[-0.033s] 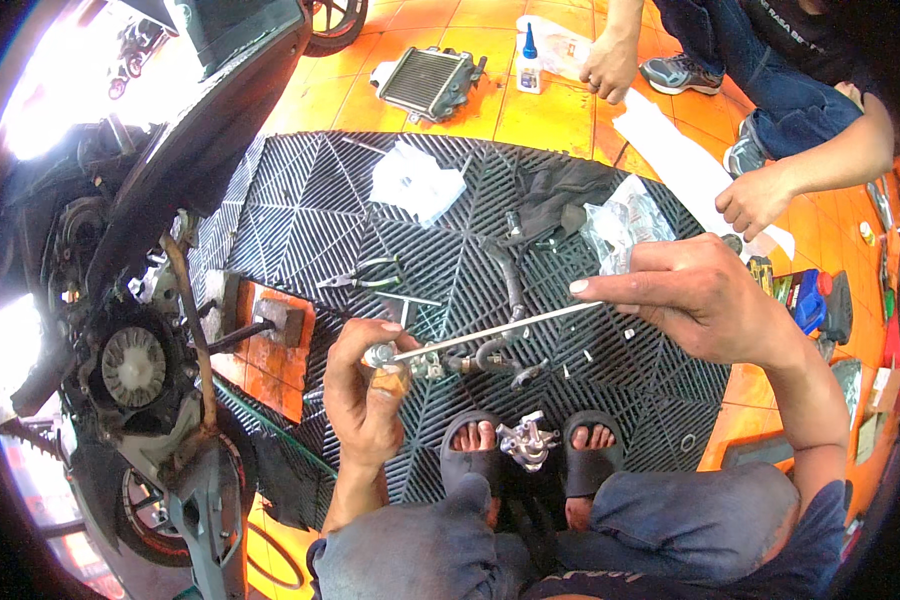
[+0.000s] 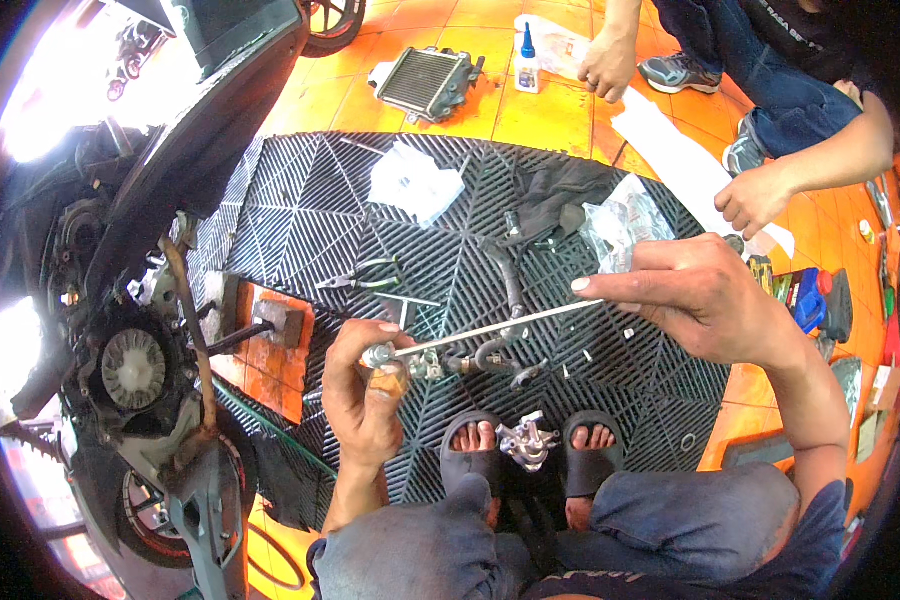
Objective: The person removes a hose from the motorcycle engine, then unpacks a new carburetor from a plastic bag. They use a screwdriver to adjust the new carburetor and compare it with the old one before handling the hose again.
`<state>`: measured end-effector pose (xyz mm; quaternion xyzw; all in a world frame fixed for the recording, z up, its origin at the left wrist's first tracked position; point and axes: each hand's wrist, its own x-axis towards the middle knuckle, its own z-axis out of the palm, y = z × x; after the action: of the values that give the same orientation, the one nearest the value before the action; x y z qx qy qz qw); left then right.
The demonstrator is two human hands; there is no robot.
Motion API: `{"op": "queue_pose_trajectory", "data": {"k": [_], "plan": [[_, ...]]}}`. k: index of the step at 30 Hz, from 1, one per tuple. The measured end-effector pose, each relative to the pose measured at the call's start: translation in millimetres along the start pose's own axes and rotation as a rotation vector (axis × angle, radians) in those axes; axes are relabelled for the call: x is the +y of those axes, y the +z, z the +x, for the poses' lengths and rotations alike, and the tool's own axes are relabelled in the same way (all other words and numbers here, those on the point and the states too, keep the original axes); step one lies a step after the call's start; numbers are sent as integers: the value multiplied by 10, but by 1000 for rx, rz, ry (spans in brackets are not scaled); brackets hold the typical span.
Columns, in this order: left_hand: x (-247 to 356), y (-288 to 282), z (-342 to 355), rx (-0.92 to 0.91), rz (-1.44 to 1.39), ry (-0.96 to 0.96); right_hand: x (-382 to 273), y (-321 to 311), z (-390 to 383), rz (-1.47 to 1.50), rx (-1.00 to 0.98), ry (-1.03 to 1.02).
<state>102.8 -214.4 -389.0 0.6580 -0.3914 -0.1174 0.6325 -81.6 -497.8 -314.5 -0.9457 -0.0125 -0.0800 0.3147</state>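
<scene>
My left hand [image 2: 362, 405] is closed, thumb and fingers wrapped round the thick metal end piece [image 2: 378, 355] of a slim silver rod. From there the rod [image 2: 500, 327] slants up to the right. At its far end my right hand [image 2: 705, 310] grips it between thumb and fingers, index finger stretched along it. A small metal fitting [image 2: 426, 364] shows beside my left fingers. Next to it is a bent black hose [image 2: 492, 352]; whether the two are joined I cannot tell. A silver metal part [image 2: 528, 440] sits between my sandalled feet.
Pliers [image 2: 360, 274], a T-handled tool [image 2: 407, 300] and a plastic bag [image 2: 417, 183] lie on the black ribbed mat [image 2: 300, 190]. A partly stripped motorcycle [image 2: 135, 370] stands at left. Beyond are a radiator [image 2: 420, 82], a glue bottle [image 2: 527, 68] and another person's hands [image 2: 755, 207].
</scene>
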Motion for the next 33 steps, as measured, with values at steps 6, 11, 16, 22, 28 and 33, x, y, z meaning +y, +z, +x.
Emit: {"op": "queue_pose_trajectory", "data": {"k": [6,11,16,22,28,33], "plan": [[-40,88,56,-6,3,-4,63,-42,-78,-35,14,28],[-63,86,92,-7,43,24,72,-36,-51,-38,-6,52],[-59,67,104,27,52,12,109,2,9,21,7,28],[-81,18,126,16,174,40,122,58,64,52,9,26],[-89,14,187,-17,450,216,52,76,36,-115,-36,67],[-65,6,197,-72,535,203,-62,43,29,-383,-15,-5]]}}
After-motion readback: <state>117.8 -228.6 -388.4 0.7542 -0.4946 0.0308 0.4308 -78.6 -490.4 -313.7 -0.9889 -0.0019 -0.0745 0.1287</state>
